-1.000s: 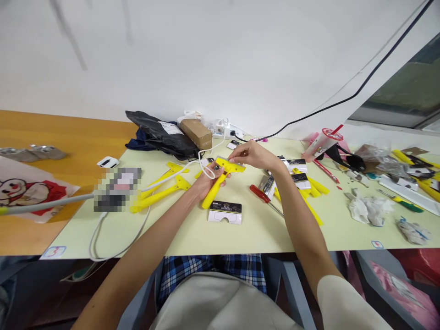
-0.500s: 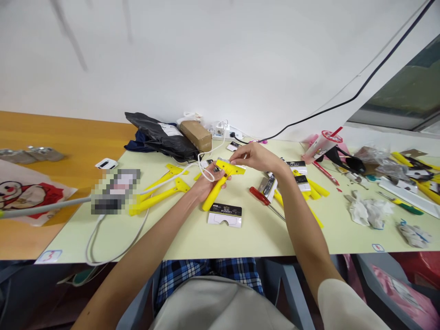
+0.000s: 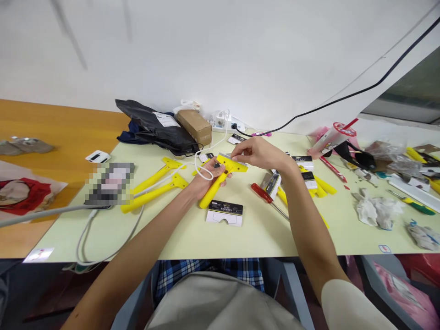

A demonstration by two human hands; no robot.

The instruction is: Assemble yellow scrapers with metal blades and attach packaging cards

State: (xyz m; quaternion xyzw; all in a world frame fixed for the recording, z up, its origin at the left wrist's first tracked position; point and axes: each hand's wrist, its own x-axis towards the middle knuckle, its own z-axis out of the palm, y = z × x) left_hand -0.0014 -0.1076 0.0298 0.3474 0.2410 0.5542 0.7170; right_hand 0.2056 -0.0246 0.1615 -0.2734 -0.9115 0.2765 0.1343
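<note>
A yellow scraper [image 3: 213, 189] is held above the table by my left hand [image 3: 208, 178], whose fingers wrap round it just below the head. Its wide head points up and away from me, and a thin greyish strip shows along the far edge. My right hand [image 3: 253, 151] is at that far edge, thumb and fingers pressed together; what lies between them is too small to make out. Below the scraper lies a black and white card [image 3: 224, 213]. To the right rests a red-handled screwdriver [image 3: 261, 193].
More yellow scrapers [image 3: 154, 193] lie left of my hands. A phone [image 3: 112, 183] with a white cable sits further left. Behind are a cardboard box [image 3: 195, 126] and a black bag [image 3: 154, 128]. A cup [image 3: 332, 140], tools and crumpled gloves [image 3: 376, 208] are on the right.
The view has shifted slightly. The scraper's head is turned a little and shows more of its flat face. Both hands stay on the scraper, with my right hand still at the head's far edge.
</note>
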